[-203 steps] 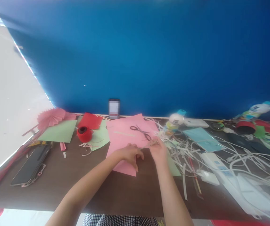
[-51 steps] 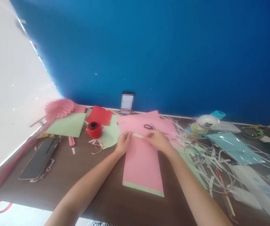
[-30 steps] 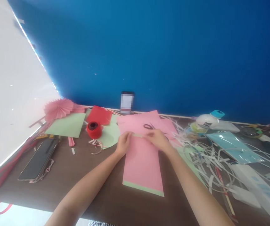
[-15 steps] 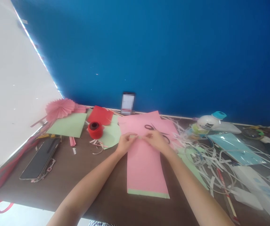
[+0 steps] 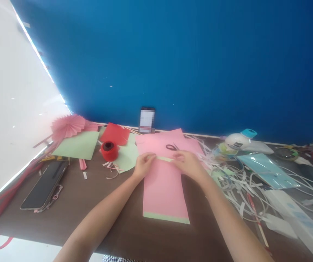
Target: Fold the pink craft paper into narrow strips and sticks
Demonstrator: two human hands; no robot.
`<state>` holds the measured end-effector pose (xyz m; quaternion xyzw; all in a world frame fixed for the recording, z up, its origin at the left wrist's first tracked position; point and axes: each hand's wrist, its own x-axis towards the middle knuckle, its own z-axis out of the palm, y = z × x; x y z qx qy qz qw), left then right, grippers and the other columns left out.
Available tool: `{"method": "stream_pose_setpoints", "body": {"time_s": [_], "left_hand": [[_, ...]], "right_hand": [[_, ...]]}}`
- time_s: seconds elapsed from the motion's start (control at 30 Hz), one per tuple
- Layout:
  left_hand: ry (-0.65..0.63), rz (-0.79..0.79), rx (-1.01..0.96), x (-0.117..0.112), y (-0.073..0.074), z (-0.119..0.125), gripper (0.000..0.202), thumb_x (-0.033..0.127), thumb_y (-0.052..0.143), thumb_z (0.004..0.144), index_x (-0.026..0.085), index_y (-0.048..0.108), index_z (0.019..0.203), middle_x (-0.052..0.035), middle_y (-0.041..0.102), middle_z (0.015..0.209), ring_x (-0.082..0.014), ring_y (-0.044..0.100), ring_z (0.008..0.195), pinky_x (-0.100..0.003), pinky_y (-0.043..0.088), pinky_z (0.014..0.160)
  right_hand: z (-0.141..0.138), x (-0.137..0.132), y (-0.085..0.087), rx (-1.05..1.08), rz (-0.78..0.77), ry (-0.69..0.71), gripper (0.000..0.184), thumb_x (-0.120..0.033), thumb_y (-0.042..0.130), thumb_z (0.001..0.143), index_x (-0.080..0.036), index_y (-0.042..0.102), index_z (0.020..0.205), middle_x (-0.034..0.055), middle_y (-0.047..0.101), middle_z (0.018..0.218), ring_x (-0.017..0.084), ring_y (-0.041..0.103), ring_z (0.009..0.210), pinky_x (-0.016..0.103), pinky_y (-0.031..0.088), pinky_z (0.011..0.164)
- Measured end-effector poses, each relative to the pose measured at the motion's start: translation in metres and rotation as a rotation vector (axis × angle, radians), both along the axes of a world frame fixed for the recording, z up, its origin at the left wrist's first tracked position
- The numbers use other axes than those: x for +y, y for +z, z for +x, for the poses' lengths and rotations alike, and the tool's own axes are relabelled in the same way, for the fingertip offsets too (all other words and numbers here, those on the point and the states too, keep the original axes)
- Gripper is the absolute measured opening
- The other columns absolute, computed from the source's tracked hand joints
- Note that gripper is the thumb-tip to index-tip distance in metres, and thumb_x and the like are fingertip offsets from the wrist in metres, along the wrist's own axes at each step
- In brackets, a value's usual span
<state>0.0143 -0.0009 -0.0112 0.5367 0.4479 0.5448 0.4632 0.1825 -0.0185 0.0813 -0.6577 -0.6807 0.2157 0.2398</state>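
Observation:
A pink sheet of paper [image 5: 164, 191] lies lengthwise on the brown table [image 5: 96, 207], with a pale green edge showing at its near end. My left hand [image 5: 143, 164] pinches its far left corner. My right hand [image 5: 187, 164] pinches the far edge a little to the right. Between the two hands a narrow pale strip [image 5: 165, 158] runs along the sheet's far edge. Black scissors [image 5: 172, 147] lie on more pink paper [image 5: 156, 142] just beyond my hands.
A red roll of tape [image 5: 109, 150], green sheets [image 5: 77, 145], red paper [image 5: 115, 133] and a pink paper fan [image 5: 67, 126] lie at the left. A phone [image 5: 43, 185] lies near the left edge; another [image 5: 147, 120] leans on the blue wall. White paper strips [image 5: 241, 182], a glue bottle [image 5: 238, 140] and cables crowd the right.
Since the oldest frame, the pink sheet has come lengthwise toward me. In the last second my hands have stayed at its far edge, shifting only slightly along the pale strip.

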Motion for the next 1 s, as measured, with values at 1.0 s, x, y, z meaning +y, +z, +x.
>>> {"method": "stream_pose_setpoints", "body": {"time_s": [1.0], "left_hand": [[-0.05,0.036,-0.036,0.0,-0.002,0.0,0.023,0.034,0.055,0.074,0.016,0.065,0.085,-0.0066,0.066,0.089,-0.0182,0.059,0.086,-0.028,0.044,0.078]], "right_hand": [[0.027,0.005,-0.016,-0.032,0.009,-0.129,0.018,-0.032,0.055,0.063,-0.017,0.062,0.058,0.0046,0.065,0.064,0.018,0.059,0.064,0.027,0.042,0.06]]}}
